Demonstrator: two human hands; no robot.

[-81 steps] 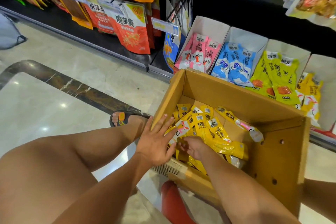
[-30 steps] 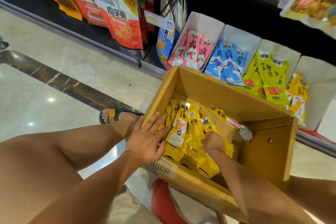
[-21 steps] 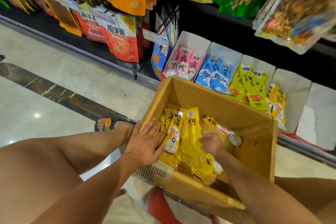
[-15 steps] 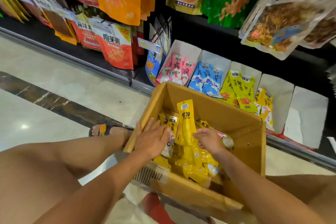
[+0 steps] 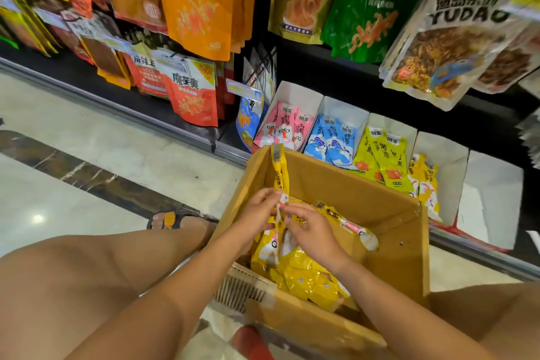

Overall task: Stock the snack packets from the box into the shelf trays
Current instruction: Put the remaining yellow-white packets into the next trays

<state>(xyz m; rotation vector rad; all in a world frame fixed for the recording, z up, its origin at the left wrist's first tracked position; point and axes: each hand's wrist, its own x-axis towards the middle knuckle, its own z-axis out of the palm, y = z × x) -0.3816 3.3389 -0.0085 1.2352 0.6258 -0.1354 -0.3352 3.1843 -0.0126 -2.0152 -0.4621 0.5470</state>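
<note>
An open cardboard box (image 5: 388, 202) stands on the floor before the shelf, with several yellow snack packets (image 5: 304, 275) heaped inside. Above that heap my left hand (image 5: 257, 210) and my right hand (image 5: 309, 231) together grip a bunch of yellow packets (image 5: 280, 172) held upright, its top reaching the box's far rim. Another yellow and pink packet (image 5: 347, 223) lies against the box's inner wall. On the lowest shelf sit white trays: pink packets (image 5: 285, 126), blue packets (image 5: 333, 137), yellow-green packets (image 5: 382, 155), and a tray with a few yellow packets (image 5: 425, 181).
A white tray (image 5: 493, 199) at the far right shows no packets. Large hanging snack bags (image 5: 195, 0) fill the shelves above. My sandalled foot (image 5: 172, 219) is left of the box, my bare knees flank it. The marble floor (image 5: 102, 152) stretches left.
My hands gathered loose yellow packets in the box and lifted a bunch upright. My left hand left the box's edge and joined the right on the bunch. The view tilted up toward the shelves.
</note>
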